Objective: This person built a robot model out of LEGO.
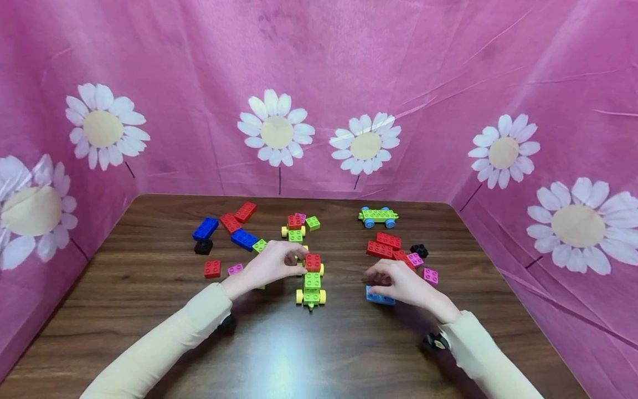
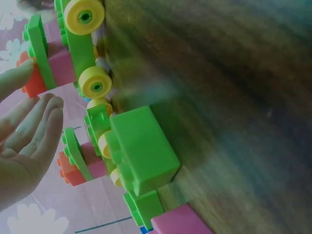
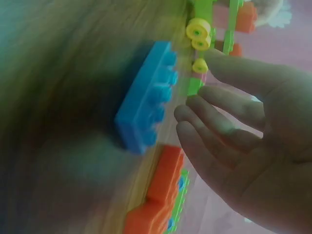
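My left hand [image 1: 276,260] is at the top of the nearer toy car, a lime green base [image 1: 312,299] with yellow wheels. Its thumb and fingertips pinch the left side of the red brick [image 1: 313,262] on top. Beneath that brick, the left wrist view shows a green brick [image 2: 40,48] and a pink brick [image 2: 61,63]. My right hand [image 1: 399,282], fingers loosely bent, hovers over a light blue brick [image 1: 380,297] on the table; the right wrist view shows a gap between the fingertips and this brick [image 3: 146,100].
A similar yellow-wheeled car [image 1: 295,235] stands behind. A green base with blue wheels [image 1: 377,215] sits at back right. Red bricks [image 1: 380,249], pink bricks [image 1: 431,275] and a black brick [image 1: 419,250] lie right; blue bricks [image 1: 205,228], red and black ones lie left. Pink cloth surrounds the table [image 1: 349,354].
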{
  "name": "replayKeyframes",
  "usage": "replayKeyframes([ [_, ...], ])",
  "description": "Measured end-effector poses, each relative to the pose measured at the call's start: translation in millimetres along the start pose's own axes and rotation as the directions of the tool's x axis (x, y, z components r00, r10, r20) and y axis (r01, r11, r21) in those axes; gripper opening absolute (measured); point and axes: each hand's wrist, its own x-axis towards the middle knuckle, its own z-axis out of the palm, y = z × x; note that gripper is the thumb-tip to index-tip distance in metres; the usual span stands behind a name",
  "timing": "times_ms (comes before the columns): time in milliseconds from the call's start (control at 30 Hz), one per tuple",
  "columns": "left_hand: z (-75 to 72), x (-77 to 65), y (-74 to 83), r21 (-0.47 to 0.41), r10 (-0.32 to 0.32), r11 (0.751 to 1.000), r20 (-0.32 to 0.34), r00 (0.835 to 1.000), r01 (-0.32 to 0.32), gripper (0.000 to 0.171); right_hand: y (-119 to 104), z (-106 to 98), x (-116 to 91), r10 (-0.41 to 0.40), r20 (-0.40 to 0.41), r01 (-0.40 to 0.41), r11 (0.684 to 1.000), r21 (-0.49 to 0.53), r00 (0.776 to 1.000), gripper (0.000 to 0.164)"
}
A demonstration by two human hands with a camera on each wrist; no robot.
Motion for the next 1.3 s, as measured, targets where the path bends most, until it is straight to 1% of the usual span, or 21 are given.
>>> replayKeyframes([
  [100, -2.2, 0.6, 0.4, -0.006, -0.013, 1.0, 0.0, 1.0, 0.013, 0.032, 3, -2, -8, 0.038, 0.058, -0.038, 0.999, -0.011, 0.998, 0.032],
  [233, -3.8, 2.1, 1.3, -0.001, -0.003, 1.0, -0.003, 1.0, 0.003, 0.032, 4, -1, -13, 0.076, 0.116, -0.072, 0.997, -0.041, 0.99, 0.032],
  [400, -5.3, 5.5, 1.6, 0.018, 0.001, 1.0, -0.008, 1.0, -0.001, 0.029, -1, 5, -10, 0.076, 0.127, -0.069, 0.996, -0.057, 0.989, 0.03],
  [600, -7.4, 12.7, -1.6, 0.042, -0.004, 0.999, -0.031, 0.999, 0.005, 0.028, -15, 14, 2, 0.024, 0.152, -0.017, 0.999, -0.051, 0.988, 0.032],
  [700, -7.5, 15.6, -3.0, 0.045, -0.008, 0.999, -0.014, 1.0, 0.009, 0.029, -17, 13, 1, 0.049, 0.162, -0.037, 0.996, -0.076, 0.986, 0.034],
  [800, -8.6, 17.2, -2.6, 0.047, -0.015, 0.999, 0.001, 1.0, 0.015, 0.028, -15, 7, -5, 0.086, 0.171, -0.069, 0.992, -0.105, 0.982, 0.034],
  [900, -9.7, 19.2, -1.2, 0.05, -0.021, 0.999, 0.002, 1.0, 0.02, 0.027, -12, 4, -10, 0.115, 0.191, -0.095, 0.99, -0.108, 0.975, 0.035],
  [1033, -8.3, 25.2, 2.4, 0.055, -0.022, 0.998, 0.011, 1.0, 0.021, 0.026, -14, 5, -11, 0.1, 0.21, -0.084, 0.993, -0.084, 0.973, 0.034],
  [1100, -7.0, 29.4, 4.5, 0.072, -0.014, 0.997, 0.02, 1.0, 0.012, 0.026, -17, 8, -9, 0.077, 0.214, -0.061, 0.995, -0.079, 0.974, 0.033],
  [1200, -5.3, 36.3, 6.2, 0.084, -0.019, 0.996, 0.041, 0.999, 0.015, 0.026, -23, 12, -5, 0.046, 0.223, -0.029, 0.996, -0.079, 0.974, 0.033],
  [1300, -4.0, 42.4, 6.1, 0.101, -0.013, 0.995, 0.046, 0.999, 0.008, 0.026, -27, 14, -2, 0.036, 0.224, -0.018, 0.997, -0.081, 0.974, 0.034],
])
